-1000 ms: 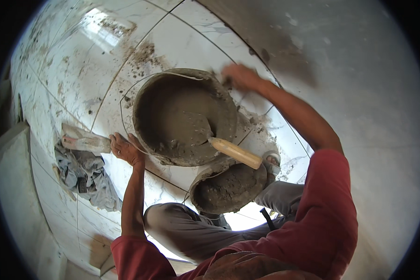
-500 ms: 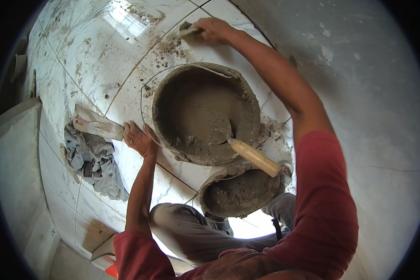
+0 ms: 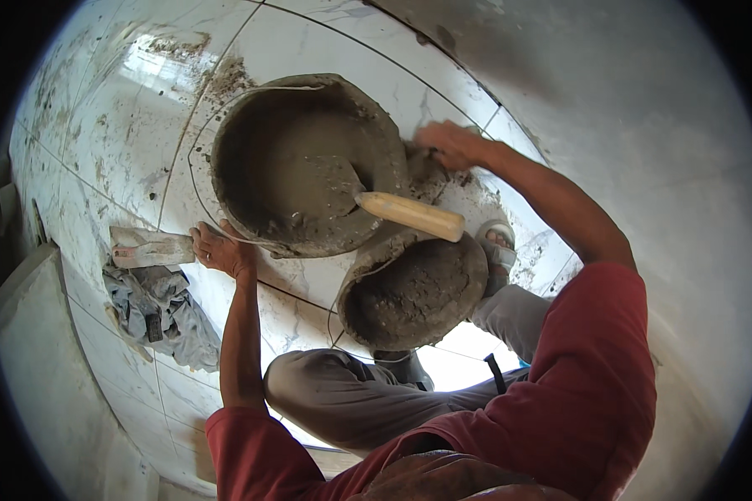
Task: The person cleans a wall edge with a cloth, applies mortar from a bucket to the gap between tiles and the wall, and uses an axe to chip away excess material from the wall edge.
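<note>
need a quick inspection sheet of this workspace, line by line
surface: marbled tile floor, smeared and scattered with crumbs of dirt
job's things: large bucket holding wet grey mortar; wooden-handled trowel with its blade in the mortar; smaller bucket with rougher grey mix inside
clutter: crumpled grey cloth; pale flat tool beside it
hands: left hand spread between flat tool and large bucket, contact with the rim unclear; right hand blurred, right of the large bucket, grip unclear
cables: nothing seen
surroundings: plain grey wall at right; sandalled foot beside the smaller bucket
</note>
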The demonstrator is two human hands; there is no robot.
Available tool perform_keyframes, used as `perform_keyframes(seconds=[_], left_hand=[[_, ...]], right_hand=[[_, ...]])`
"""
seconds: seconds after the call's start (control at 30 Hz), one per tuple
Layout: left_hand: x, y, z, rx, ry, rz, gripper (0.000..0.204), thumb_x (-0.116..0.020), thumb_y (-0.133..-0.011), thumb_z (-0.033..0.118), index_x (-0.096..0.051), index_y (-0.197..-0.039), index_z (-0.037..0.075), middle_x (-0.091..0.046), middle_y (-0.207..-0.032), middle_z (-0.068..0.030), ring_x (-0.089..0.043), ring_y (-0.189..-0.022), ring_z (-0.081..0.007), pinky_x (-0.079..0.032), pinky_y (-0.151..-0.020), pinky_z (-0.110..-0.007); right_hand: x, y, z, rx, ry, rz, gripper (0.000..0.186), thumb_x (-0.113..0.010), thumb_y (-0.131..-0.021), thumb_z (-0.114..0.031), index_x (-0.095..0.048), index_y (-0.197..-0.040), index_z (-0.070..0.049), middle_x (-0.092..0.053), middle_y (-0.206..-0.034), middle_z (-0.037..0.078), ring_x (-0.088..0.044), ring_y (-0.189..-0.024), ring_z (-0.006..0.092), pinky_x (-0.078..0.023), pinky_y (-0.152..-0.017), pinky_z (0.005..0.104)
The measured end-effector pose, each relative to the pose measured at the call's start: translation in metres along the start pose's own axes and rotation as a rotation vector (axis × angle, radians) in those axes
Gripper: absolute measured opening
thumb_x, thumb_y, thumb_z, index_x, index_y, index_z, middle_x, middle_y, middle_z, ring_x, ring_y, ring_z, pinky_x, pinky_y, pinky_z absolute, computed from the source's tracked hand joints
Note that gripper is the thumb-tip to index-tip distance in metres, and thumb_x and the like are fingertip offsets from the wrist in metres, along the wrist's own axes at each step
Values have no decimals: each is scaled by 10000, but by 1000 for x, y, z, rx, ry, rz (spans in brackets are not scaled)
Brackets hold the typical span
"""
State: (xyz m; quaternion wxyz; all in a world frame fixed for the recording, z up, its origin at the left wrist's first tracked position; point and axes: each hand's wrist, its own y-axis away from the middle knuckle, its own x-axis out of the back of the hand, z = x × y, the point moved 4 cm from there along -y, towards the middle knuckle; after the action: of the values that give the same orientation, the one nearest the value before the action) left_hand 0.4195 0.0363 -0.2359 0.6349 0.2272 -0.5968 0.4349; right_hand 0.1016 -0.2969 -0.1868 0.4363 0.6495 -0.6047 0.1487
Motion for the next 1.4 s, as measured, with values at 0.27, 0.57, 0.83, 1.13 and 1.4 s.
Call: perform_keyframes(seconds=[0.27, 0.57, 0.83, 1.13, 1.4], left_hand=[[-2, 4, -5, 36, -14, 4, 550, -463, -873, 438, -411, -1278, 69, -363, -1353, -156, -291, -1258, -313, -187, -1036, -465], [4, 3, -4, 117, 48, -55, 611, -445, -858, 491, -418, -1299, 69, -337, -1388, -149, -243, -1300, -306, -157, -1049, -481], [-3, 4, -5, 72, 88, -15, 557, -433, -879, 460, -449, -1280, 73, -354, -1386, -134, -274, -1289, -297, -160, -1053, -480], [9, -4, -32, 59, 236, -40, 502, -430, -897, 400, -488, -1246, 45, -442, -1313, -147, -356, -1252, -281, -197, -1056, -435], [108, 111, -14, 276, 1176, -179, 460, -383, -944, 320, -418, -1240, -30, -499, -1220, -167, -498, -1114, -287, -365, -972, -413]], right_hand=[[55, 20, 48, -112, -56, 378, 307, -572, -728, -137, -586, -1028, -70, -598, -970, 158, -567, -934, 324, -455, -803, 389], [-48, 95, -6, -328, -119, 253, 466, -500, -733, 14, -541, -1182, -105, -567, -1130, 126, -526, -1071, 270, -394, -966, 392], [-1, 152, 14, -797, -415, 776, 372, -590, -806, -159, -551, -1165, -69, -613, -1080, 167, -597, -974, 285, -456, -869, 365], [-80, 127, -47, -288, -112, 335, 289, -542, -810, -118, -581, -1093, -75, -590, -1051, 177, -549, -987, 357, -447, -863, 400], [-89, 235, 30, -752, -203, 640, 273, -496, -836, -167, -577, -1076, -65, -619, -1021, 165, -599, -936, 310, -478, -813, 405]])
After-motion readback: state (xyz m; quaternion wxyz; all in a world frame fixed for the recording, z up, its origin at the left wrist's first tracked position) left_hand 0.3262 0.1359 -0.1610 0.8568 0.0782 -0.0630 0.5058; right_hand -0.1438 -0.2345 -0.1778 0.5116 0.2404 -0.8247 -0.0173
